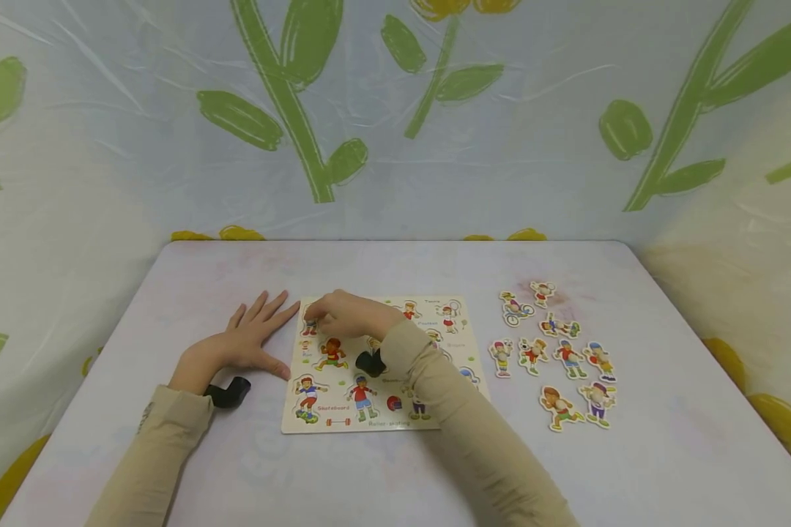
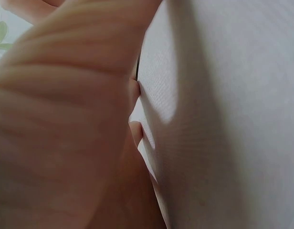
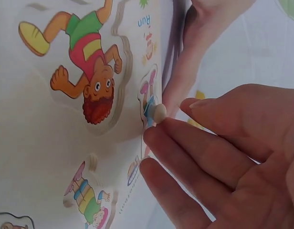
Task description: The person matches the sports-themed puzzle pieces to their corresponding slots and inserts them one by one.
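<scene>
A flat puzzle board [image 1: 291,426] with cut-out pictures of children doing sports lies on the table. My right hand [image 1: 352,313] is over its upper left corner, beside a puzzle piece [image 1: 310,327] set in the board. In the right wrist view, the fingers [image 3: 194,148] are fairly straight next to the piece's round knob [image 3: 159,113]; the thumb stands apart from it. Whether a fingertip touches the knob is unclear. My left hand [image 1: 247,340] rests spread on the table, its thumb and fingertips at the board's left edge. My right forearm hides part of the board.
Several loose knobbed pieces, among them a runner piece [image 1: 559,408] and a cyclist piece [image 1: 516,309], lie right of the board on the white table [image 1: 237,468]. A patterned curtain [image 1: 382,176] stands behind the table. Black wrist devices [image 1: 231,393] sit at both wrists.
</scene>
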The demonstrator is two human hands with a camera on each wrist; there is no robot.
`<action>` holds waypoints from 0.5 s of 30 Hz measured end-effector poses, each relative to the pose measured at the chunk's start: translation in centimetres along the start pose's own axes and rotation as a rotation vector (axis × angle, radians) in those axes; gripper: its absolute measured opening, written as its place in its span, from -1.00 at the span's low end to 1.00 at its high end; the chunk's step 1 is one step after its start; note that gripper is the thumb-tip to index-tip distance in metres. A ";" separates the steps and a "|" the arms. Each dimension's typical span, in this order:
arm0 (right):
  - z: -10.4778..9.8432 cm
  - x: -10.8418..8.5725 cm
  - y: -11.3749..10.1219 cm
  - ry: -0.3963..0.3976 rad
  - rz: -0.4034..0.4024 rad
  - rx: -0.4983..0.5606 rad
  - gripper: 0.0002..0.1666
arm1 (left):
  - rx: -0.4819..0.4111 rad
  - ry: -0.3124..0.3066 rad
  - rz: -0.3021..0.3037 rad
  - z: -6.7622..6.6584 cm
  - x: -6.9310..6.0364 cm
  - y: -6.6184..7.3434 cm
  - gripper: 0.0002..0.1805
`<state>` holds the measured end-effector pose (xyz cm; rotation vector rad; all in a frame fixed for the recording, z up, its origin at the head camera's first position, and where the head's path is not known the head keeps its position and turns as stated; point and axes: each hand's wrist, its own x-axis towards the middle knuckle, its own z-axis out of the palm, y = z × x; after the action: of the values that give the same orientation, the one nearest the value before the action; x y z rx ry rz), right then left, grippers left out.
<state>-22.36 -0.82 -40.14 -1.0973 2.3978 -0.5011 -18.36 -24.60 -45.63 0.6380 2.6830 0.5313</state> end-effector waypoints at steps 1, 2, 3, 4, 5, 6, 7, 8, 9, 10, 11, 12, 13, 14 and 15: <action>0.1 0.0 0.0 -0.001 -0.003 -0.001 -0.53 | 0.002 0.000 0.003 0.0 0.0 0.0 0.38; 0.1 0.0 0.0 -0.003 -0.004 -0.001 -0.53 | 0.001 0.003 0.005 0.0 0.0 0.0 0.38; 0.2 0.0 0.1 -0.005 -0.009 0.000 -0.53 | 0.001 0.005 0.007 0.0 0.0 0.0 0.38; 0.3 0.0 0.1 -0.006 -0.013 0.001 -0.53 | 0.001 0.006 0.007 0.1 0.0 0.1 0.38; 0.4 -0.1 0.1 -0.006 -0.019 0.000 -0.53 | 0.001 0.005 0.007 0.1 0.0 0.1 0.38; 0.4 -0.1 0.2 -0.004 -0.021 0.002 -0.53 | 0.006 0.004 0.005 0.1 0.1 0.1 0.38; 0.5 -0.2 0.2 -0.003 -0.019 0.004 -0.53 | 0.006 0.003 0.005 0.1 0.1 0.1 0.38; 0.5 -0.2 0.2 -0.001 -0.015 0.007 -0.53 | 0.003 0.003 0.004 0.1 0.1 0.1 0.38; 0.5 -0.3 0.2 0.001 -0.013 0.010 -0.53 | 0.005 0.001 0.003 0.1 0.1 0.1 0.38; 0.5 -0.5 0.1 0.003 -0.008 0.009 -0.52 | 0.006 -0.002 0.000 0.1 0.2 0.1 0.38; 0.4 -0.6 0.1 0.004 -0.006 0.011 -0.52 | 0.010 -0.003 -0.002 0.1 0.2 0.0 0.38; 0.4 -0.8 0.1 0.006 0.002 0.013 -0.52 | 0.014 -0.004 -0.003 0.1 0.2 0.0 0.38; 0.3 -1.0 0.0 0.008 0.003 0.013 -0.52 | 0.017 -0.005 -0.005 0.1 0.2 0.0 0.39; 0.3 -1.2 0.0 0.011 0.002 0.013 -0.52 | 0.019 -0.005 -0.004 0.1 0.3 0.0 0.39; 0.2 -1.3 0.0 0.012 0.000 0.015 -0.52 | 0.023 -0.005 -0.005 0.1 0.3 -0.1 0.39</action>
<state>-21.43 0.15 -39.98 -1.0914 2.4007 -0.5261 -18.57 -24.48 -45.82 0.6377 2.6890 0.4978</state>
